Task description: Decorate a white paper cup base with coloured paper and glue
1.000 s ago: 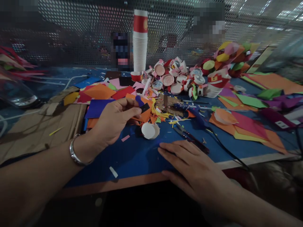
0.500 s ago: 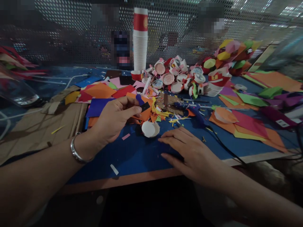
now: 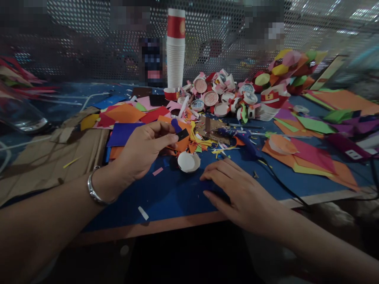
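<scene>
My left hand point(image 3: 142, 152) is raised over the blue table point(image 3: 166, 193), thumb and fingers pinched on a small black paper piece point(image 3: 181, 135). A silver bangle point(image 3: 94, 188) circles that wrist. Just right of it a cut white paper cup base point(image 3: 188, 161) lies on the table. My right hand point(image 3: 237, 189) rests on the table near the front edge, fingers bent and lying flat, holding nothing. The scissors seen earlier are hidden beneath it.
Coloured paper sheets and scraps point(image 3: 127, 118) cover the middle. A tall stack of paper cups point(image 3: 175, 51) stands at the back, with several cut cup pieces point(image 3: 219, 98) beside it. A blue glue gun point(image 3: 242, 142) trails a black cord. Cardboard point(image 3: 56, 154) lies left.
My right hand slid forward from the table's front edge toward the white cup base and now covers the scissors. My left hand kept its pinch and barely moved.
</scene>
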Available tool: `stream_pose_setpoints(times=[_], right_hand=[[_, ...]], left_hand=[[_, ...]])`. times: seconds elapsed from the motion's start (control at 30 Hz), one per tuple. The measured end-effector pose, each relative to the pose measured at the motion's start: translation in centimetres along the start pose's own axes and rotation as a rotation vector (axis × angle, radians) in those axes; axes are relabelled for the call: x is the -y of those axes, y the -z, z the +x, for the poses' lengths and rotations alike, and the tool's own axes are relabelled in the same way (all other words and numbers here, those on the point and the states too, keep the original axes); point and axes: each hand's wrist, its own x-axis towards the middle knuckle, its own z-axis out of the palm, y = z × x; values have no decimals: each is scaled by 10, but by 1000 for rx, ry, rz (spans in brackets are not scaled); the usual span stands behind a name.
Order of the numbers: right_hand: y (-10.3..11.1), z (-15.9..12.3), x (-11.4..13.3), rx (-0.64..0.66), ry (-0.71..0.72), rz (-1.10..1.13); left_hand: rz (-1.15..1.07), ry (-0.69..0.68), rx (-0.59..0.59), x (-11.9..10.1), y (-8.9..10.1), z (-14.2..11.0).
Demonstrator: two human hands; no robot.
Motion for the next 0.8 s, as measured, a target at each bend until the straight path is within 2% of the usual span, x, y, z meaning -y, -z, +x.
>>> stream_pose_setpoints(times=[0.5,0.8], right_hand=[[-2,-46,6,-8,-39,-22],[-2,-45,3,-45,-16,-25]], left_hand=[[-12,-2,-6,-1,-1,0],[6,-22,3,-3,-2,-1]])
